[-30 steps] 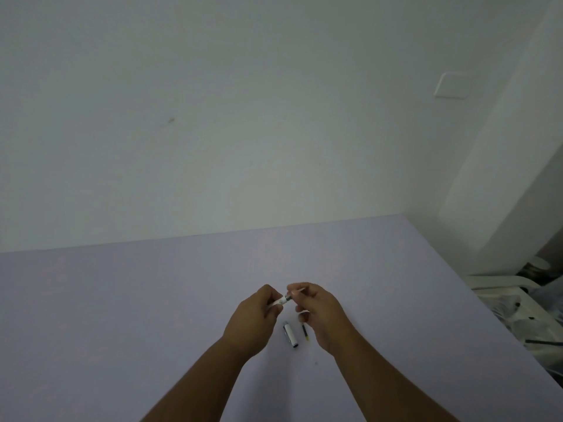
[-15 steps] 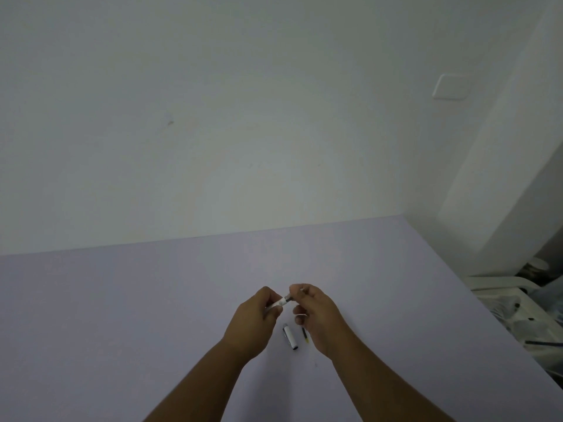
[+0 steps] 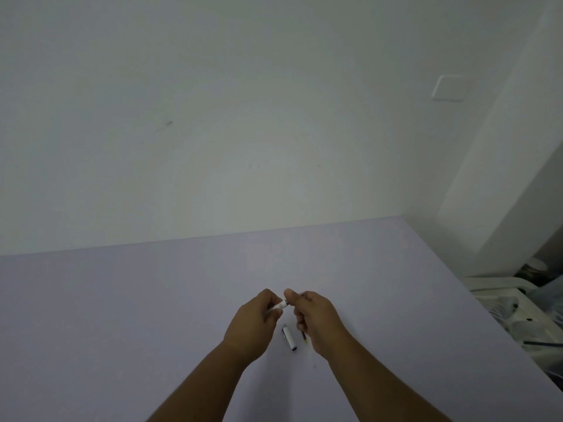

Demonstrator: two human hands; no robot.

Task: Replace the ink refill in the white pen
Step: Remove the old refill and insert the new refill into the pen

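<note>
My left hand (image 3: 254, 325) grips the white pen barrel (image 3: 279, 306), whose open end points right. My right hand (image 3: 316, 318) pinches something thin at that open end; the ink refill itself is almost fully hidden by my fingers. On the lilac table (image 3: 122, 315), between my wrists, lies a short white pen part (image 3: 289, 338) with a dark end. A thin dark refill with a yellowish tip (image 3: 304, 335) lies just right of it, partly under my right hand.
The table meets a plain wall at the back and ends at its right edge (image 3: 475, 300). Beyond that edge stands a white tray or rack (image 3: 515, 303) with cluttered items. A wall switch plate (image 3: 450, 87) is high on the right.
My right hand's fingers have closed in against the barrel's open end, and less of the thin refill shows between my hands. The parts on the table have not moved.
</note>
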